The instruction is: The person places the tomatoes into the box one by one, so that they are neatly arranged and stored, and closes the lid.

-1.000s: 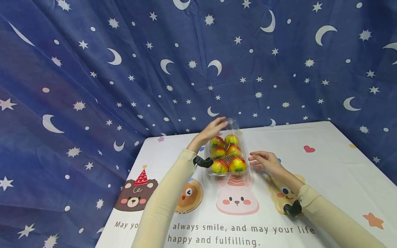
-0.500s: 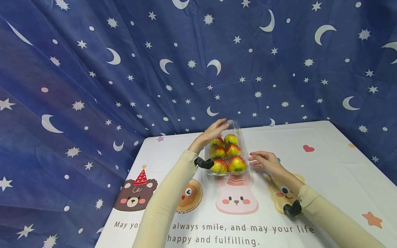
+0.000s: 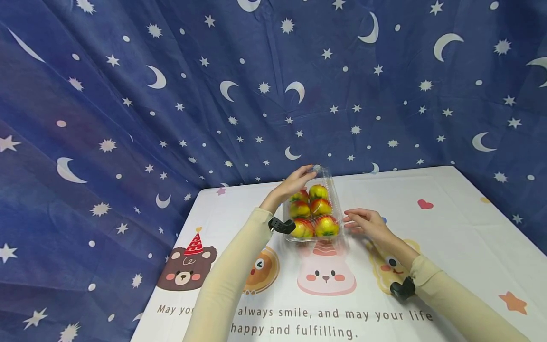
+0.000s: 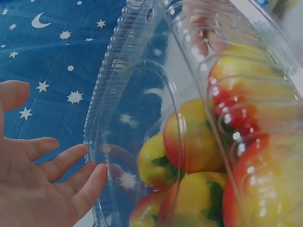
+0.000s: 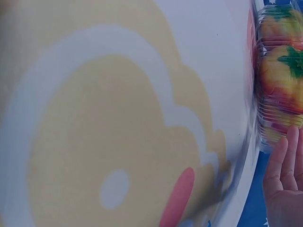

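Observation:
A clear plastic clamshell box (image 3: 334, 199) stands on the table, holding several yellow-and-red fruits (image 3: 326, 225) with green leafy tops. My left hand (image 3: 295, 182) reaches over the box's far left part, fingers extended. In the left wrist view, the fingertips of that left hand (image 4: 61, 179) lie right at the ribbed rim of the box's clear plastic (image 4: 102, 94). My right hand (image 3: 367, 223) is beside the box's right side, its fingers loosely extended towards the wall. In the right wrist view, the fingertips of the right hand (image 5: 286, 175) overlap the box's lower end.
A white tablecloth (image 3: 461, 247) with printed cartoon figures and lettering covers the table. Behind it and at the left hangs a dark blue curtain (image 3: 256, 118) with moons and stars. The table's far edge runs close behind the box.
The far, upper edge of the clear plastic has come down slightly, and my left hand has shifted a little to the right with it. My right hand has stayed in place.

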A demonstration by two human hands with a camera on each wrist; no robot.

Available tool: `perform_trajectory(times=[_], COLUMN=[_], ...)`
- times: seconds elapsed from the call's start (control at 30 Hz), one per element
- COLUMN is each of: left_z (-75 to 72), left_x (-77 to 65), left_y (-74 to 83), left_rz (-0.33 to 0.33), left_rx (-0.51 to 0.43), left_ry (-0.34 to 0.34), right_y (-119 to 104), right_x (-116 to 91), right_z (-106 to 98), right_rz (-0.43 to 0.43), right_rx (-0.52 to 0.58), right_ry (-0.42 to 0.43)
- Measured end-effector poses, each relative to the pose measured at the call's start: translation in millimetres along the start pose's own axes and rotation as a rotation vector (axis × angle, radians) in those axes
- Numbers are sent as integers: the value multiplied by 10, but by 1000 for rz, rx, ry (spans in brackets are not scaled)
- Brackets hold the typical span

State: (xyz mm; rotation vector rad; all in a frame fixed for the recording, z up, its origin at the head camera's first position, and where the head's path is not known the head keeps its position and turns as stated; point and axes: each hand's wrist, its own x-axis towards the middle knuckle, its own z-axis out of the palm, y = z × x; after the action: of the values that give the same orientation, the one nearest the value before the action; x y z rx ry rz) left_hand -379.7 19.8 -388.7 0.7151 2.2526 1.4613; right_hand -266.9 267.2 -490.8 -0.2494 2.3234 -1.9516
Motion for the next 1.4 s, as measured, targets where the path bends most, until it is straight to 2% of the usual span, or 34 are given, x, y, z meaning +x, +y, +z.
perform_trajectory(times=[0.27, 0.5, 1.1, 1.4], left_z=[3, 17, 28, 34], left_x=[7, 10, 5, -8], left_y=[-7, -3, -33, -31], left_rz=[-2, 2, -18, -29], left_rx=[33, 18, 10, 25], left_ry=[-5, 5, -25, -13], right_y=[5, 30, 16, 29], right_x=[2, 15, 4, 20], right_z=[-2, -3, 24, 46], right_rz=[9, 12, 15, 29], right_rx=[0, 26, 30, 55], right_ry=[11, 26, 39, 40])
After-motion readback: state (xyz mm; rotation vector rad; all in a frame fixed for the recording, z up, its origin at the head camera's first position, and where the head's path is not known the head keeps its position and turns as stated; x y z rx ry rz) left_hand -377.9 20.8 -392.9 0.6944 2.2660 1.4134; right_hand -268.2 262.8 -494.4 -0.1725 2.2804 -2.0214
